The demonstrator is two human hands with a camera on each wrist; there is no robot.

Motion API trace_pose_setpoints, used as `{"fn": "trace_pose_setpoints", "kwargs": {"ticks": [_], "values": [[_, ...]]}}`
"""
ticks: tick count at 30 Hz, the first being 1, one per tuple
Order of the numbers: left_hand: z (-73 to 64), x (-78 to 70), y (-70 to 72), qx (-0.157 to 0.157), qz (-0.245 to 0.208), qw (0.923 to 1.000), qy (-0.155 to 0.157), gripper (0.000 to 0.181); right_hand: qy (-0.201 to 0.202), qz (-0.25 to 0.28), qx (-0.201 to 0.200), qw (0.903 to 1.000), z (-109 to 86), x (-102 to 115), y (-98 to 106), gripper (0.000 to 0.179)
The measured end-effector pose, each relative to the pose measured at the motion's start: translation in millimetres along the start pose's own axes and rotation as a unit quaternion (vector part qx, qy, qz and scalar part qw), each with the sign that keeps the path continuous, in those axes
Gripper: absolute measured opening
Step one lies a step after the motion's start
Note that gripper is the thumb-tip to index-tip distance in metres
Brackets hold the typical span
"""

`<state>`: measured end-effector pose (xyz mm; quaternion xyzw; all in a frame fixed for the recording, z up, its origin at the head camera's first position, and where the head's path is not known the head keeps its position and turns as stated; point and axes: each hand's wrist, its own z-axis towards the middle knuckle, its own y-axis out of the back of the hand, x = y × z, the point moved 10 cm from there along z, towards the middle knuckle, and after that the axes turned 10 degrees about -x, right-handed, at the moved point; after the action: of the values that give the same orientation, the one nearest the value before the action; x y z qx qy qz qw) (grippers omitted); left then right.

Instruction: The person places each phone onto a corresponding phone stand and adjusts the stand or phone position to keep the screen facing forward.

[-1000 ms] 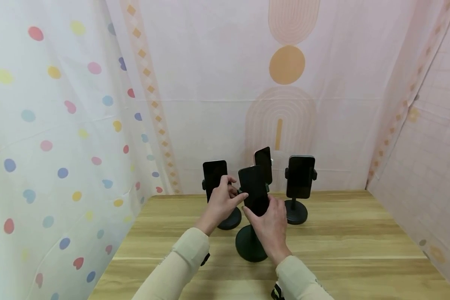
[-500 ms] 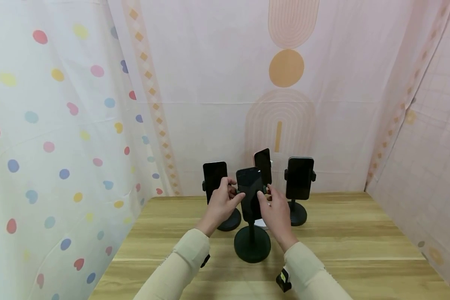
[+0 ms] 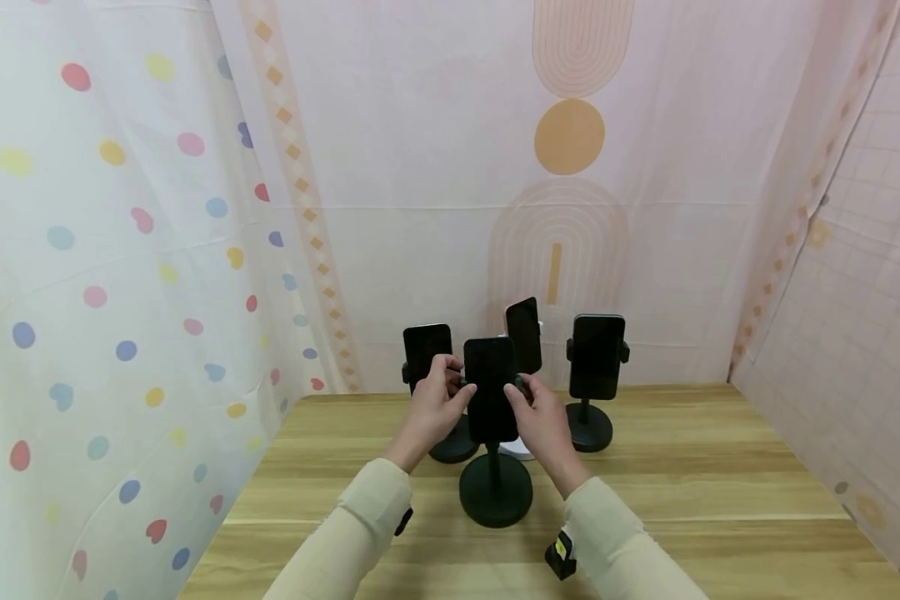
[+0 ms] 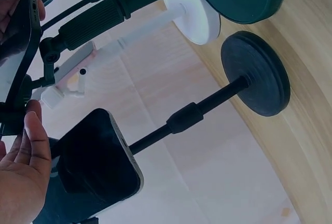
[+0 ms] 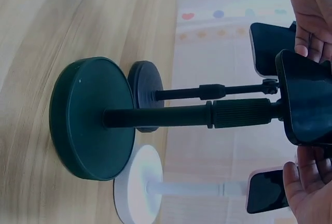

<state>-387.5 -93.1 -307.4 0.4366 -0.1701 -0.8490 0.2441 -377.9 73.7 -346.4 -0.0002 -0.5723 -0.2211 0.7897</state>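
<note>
A black smartphone [image 3: 491,392] sits upright in the clamp of a dark green phone stand [image 3: 495,492] at the front middle. My left hand [image 3: 435,408] grips the phone's left edge at the clamp, thumb toward the screen and fingers behind. On the opposite edge my right hand [image 3: 546,421] pinches in the same way, its thumb at the front. In the right wrist view, the ribbed neck [image 5: 241,112] of the stand leads up to the phone, and the round base [image 5: 93,117] rests on the wooden table. The back of the clamp [image 4: 18,102] shows in the left wrist view.
Behind, two black stands hold phones, one at the left [image 3: 426,350] and one at the right [image 3: 597,357]. A white stand [image 3: 516,451] with a turned phone [image 3: 523,336] stands between them. A patterned curtain [image 3: 420,167] hangs behind the wooden table [image 3: 705,483].
My right hand has moved from the phone's lower right corner up to its right edge. The tilted phone has straightened and shifted slightly left. The left hand keeps its hold.
</note>
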Motion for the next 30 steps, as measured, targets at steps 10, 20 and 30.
{"fn": "trace_pose_setpoints", "kwargs": {"ticks": [10, 20, 30], "values": [[-4.3, 1.2, 1.1, -0.015, 0.006, 0.9998, 0.012, 0.029, -0.004, -0.017, 0.003, 0.9998, -3.0, 1.5, -2.3, 0.043], [-5.1, -6.1, -1.1, -0.022, 0.026, 0.9992, -0.018, 0.026, -0.003, -0.022, -0.007, 0.9997, -1.5, 0.1, 1.7, 0.042], [-9.6, -1.6, -5.9, -0.015, 0.056, 0.9982, -0.014, 0.029, 0.013, -0.034, 0.002, 0.9993, -6.4, -5.3, 5.2, 0.042]]}}
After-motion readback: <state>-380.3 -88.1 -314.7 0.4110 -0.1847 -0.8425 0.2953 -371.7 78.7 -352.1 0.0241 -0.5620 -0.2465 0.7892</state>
